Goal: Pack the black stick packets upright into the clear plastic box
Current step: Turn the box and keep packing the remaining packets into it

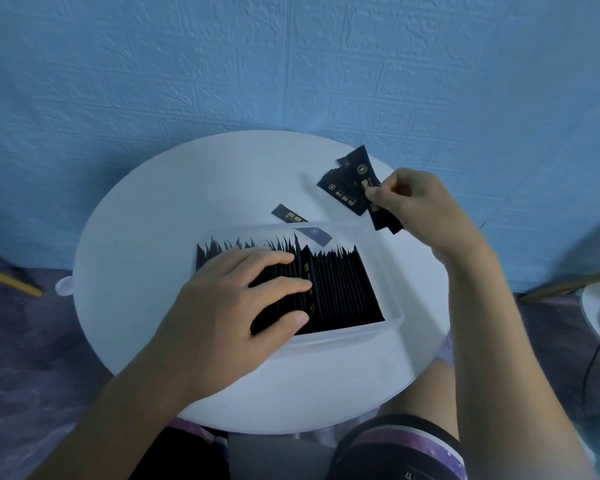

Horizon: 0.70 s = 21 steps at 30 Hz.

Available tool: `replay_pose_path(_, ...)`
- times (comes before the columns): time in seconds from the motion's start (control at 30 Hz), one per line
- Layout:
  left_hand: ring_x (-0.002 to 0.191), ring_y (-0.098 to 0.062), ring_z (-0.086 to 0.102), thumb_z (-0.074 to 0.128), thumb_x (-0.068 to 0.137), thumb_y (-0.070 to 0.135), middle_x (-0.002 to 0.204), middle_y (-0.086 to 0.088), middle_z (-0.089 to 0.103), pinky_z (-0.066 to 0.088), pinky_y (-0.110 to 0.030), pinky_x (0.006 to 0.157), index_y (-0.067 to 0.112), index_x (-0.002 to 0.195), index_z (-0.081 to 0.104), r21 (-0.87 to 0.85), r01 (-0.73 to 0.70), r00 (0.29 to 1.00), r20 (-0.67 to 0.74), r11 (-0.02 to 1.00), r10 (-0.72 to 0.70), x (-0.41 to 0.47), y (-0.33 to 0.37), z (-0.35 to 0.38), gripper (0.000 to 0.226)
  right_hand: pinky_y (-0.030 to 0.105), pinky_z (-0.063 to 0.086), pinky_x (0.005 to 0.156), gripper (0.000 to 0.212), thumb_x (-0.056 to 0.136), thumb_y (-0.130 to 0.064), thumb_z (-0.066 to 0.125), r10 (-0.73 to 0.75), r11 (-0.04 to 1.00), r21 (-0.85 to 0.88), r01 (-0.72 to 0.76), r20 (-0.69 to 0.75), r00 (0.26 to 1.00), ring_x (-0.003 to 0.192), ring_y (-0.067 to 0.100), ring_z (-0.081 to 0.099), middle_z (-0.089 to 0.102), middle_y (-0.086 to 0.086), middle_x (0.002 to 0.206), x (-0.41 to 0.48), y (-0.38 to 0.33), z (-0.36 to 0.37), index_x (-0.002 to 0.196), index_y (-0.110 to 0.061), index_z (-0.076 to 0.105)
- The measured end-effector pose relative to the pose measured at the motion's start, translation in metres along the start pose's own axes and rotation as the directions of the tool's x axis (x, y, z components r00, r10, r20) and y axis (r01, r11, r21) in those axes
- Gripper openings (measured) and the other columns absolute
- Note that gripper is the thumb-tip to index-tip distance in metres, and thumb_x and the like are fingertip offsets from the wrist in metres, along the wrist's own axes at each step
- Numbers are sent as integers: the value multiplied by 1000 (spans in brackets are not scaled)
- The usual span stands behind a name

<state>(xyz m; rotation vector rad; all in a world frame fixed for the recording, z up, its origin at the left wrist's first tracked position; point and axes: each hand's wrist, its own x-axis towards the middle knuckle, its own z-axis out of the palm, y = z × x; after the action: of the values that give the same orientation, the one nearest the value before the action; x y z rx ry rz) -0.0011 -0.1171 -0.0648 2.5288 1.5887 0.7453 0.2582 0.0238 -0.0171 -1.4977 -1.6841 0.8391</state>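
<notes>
Clear box (361, 334) of upright black packets (340, 289) on a round white surface (146, 244).
Head view: the left hand (236, 299) lies open, fingers straight, resting on the packed row; the right hand (420, 206), fingers curled, pinches a small bunch of packets (347, 192) just beyond the box.

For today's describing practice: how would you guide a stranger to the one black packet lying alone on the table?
Start at the round white table, then the clear box in its middle. Just beyond its far edge lies the packet. Unlike the row standing in the box or the bunch in the right hand, it lies flat and alone.
</notes>
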Motion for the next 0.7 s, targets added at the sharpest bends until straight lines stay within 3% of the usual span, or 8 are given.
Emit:
replay_pose_path(0.1, 127, -10, 52, 49, 97, 56, 136, 17, 58, 40, -31, 105, 38, 123, 70, 4, 7, 1000, -6, 1000, -7, 0, 0, 0, 38, 18, 37, 51, 15, 91, -21, 72, -37, 999, 37, 31, 155, 987, 51, 9, 48, 65, -6, 65, -41, -32, 6, 89, -14, 59)
replay_pose_path(0.2, 126, -11, 52, 49, 96, 56, 135, 16, 59, 39, -29, 103, 38, 121, 71, 10, 9, 1000, -12, 1000, -9, 0, 0, 0, 38, 27, 40, 60, 18, 92, -28, 69, -13, 994, -104, 41, 262, 965, 57, 8, 54, 68, -5, 75, -74, -36, 28, 103, -26, 55)
replay_pose_path(0.3, 125, -11, 53, 50, 95, 56, 135, 17, 58, 39, -28, 101, 38, 120, 71, 4, 17, 1000, -11, 1000, -17, 0, 1, 0, 37, 34, 47, 69, 25, 96, -34, 62, 5, 973, -226, 54, 250, 968, 73, 16, 61, 67, -2, 82, -93, -34, 51, 115, -37, 46)
replay_pose_path(0.53, 125, -10, 53, 49, 95, 56, 134, 18, 58, 38, -27, 100, 38, 121, 70, 6, 24, 1000, -8, 1000, -24, -1, 0, 0, 38, 27, 45, 68, 23, 99, -45, 54, -5, 968, -242, 63, 236, 972, 78, 9, 60, 65, -7, 79, -102, -36, 55, 120, -39, 49)
replay_pose_path(0.7, 125, -11, 53, 50, 95, 56, 134, 17, 59, 38, -27, 101, 38, 120, 71, 5, 21, 1000, -19, 1000, -21, 0, 0, 1, 38, 28, 45, 69, 24, 101, -35, 53, -10, 968, -239, 76, 264, 964, 75, 9, 59, 64, -10, 77, -100, -34, 51, 125, -36, 52)
